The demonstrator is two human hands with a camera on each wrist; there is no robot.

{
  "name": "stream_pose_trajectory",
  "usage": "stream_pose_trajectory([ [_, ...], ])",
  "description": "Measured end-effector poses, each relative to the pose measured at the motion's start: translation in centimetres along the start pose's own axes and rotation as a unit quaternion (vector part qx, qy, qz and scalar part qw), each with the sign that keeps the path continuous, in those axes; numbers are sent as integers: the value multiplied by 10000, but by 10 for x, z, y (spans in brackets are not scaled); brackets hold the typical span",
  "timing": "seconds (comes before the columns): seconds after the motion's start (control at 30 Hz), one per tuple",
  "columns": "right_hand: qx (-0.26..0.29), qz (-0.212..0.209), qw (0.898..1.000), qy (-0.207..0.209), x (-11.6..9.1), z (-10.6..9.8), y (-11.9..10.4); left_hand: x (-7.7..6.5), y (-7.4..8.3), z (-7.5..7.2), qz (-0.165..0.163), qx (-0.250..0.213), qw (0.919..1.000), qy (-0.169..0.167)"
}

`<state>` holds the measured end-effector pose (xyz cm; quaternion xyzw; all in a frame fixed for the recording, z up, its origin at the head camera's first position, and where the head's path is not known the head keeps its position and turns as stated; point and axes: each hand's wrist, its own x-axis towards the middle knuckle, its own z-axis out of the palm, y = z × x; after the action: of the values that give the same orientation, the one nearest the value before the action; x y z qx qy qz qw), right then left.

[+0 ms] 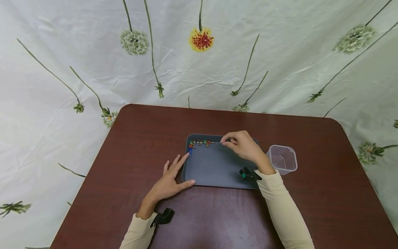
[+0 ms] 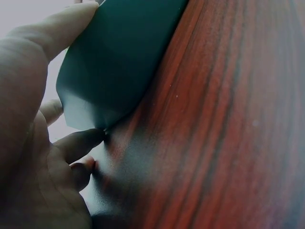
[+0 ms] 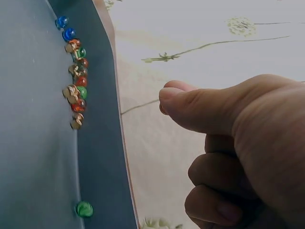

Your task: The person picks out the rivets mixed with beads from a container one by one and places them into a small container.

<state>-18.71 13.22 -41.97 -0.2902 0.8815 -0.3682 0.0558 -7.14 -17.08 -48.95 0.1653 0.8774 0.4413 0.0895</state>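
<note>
A dark grey tray (image 1: 214, 173) holds several small glass beads, some with gold-coloured parts. Most line its far left side; blue beads (image 3: 68, 34) stand at one end of that row. One green bead (image 3: 84, 209) sits apart by the tray wall. My left hand (image 1: 168, 185) spreads along the tray's left side, its thumb on the near rim; in the left wrist view its fingers touch the tray's outside. Above the far rim, my right hand (image 1: 244, 147) pinches a small brownish bead (image 3: 163, 109) between thumb and index finger, which mostly hide it.
A clear plastic container (image 1: 283, 159) stands right of the tray, close to my right forearm. Both lie on a dark red-brown wooden table (image 1: 326, 180). Behind its far edge hangs a pale cloth (image 1: 280, 41) printed with flowers.
</note>
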Motion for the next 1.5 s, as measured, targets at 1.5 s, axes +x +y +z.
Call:
stream_pose_trajectory([
  [1.5, -528, 558, 9929, 909, -74, -61, 36, 0, 0, 0, 57, -12, 10000, 33],
])
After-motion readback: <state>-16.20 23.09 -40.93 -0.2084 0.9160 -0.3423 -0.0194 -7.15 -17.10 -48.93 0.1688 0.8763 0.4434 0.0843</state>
